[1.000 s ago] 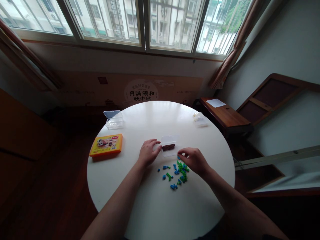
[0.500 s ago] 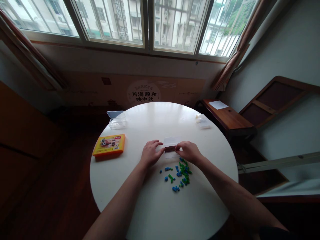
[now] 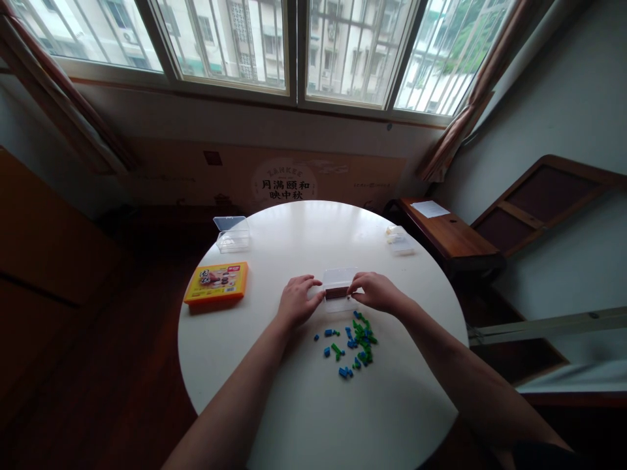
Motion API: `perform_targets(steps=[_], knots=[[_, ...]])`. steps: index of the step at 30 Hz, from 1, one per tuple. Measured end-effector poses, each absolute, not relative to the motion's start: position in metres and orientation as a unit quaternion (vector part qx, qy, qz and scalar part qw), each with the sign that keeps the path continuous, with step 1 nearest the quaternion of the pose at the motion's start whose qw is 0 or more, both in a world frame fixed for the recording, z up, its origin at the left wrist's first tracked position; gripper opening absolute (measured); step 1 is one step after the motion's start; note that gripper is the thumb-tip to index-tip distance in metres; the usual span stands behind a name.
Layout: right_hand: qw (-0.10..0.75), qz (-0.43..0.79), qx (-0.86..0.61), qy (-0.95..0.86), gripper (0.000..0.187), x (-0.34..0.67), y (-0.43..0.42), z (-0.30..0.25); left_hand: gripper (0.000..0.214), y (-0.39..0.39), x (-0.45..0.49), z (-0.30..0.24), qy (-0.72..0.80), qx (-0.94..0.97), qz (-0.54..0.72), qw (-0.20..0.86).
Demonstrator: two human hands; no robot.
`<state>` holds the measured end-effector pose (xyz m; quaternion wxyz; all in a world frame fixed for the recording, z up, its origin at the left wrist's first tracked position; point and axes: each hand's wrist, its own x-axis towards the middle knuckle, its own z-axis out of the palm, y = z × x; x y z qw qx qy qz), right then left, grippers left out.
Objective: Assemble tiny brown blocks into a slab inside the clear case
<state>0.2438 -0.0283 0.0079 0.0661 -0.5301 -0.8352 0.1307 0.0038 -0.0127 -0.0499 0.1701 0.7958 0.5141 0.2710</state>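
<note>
An open clear plastic box (image 3: pixel 341 277) lies on the white round table, with a dark brown strip of contents (image 3: pixel 336 293) along its middle. My left hand (image 3: pixel 298 301) is at the box's left end, its thumb and fingers curved against that edge and holding it. At the right end, my right hand (image 3: pixel 377 292) is pinched just over the brown contents. A tiny dark speck shows by its fingertips, too small to name. Close below the box, small green pieces (image 3: pixel 362 334) and blue pieces (image 3: pixel 345 373) lie scattered in a loose pile.
On the table's left stands a yellow-orange boxed set (image 3: pixel 216 283), and behind it another clear box with its lid up (image 3: pixel 233 240). A small clear case (image 3: pixel 400 241) sits at the back right. Beyond the table is a wooden bench (image 3: pixel 448 228) with a white paper.
My right hand has drawn slightly back to the right, uncovering more of the brown contents. My left hand stays at the box's left end. The whole view has shifted slightly.
</note>
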Motion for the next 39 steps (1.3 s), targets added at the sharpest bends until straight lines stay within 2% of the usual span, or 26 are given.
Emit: perform_targets(steps=[26, 34, 39], knots=[[0.005, 0.121, -0.543, -0.831, 0.015, 0.237, -0.029, 0.013, 0.029, -0.014, 0.003, -0.048, 0.514, 0.797, 0.267, 0.17], [0.002, 0.126, -0.526, -0.841, 0.029, 0.239, -0.034, 0.022, 0.031, -0.015, 0.003, -0.049, 0.513, 0.801, 0.26, 0.164], [-0.006, 0.12, -0.532, -0.838, 0.03, 0.238, -0.037, 0.018, 0.037, -0.015, 0.004, -0.05, 0.518, 0.804, 0.249, 0.154]])
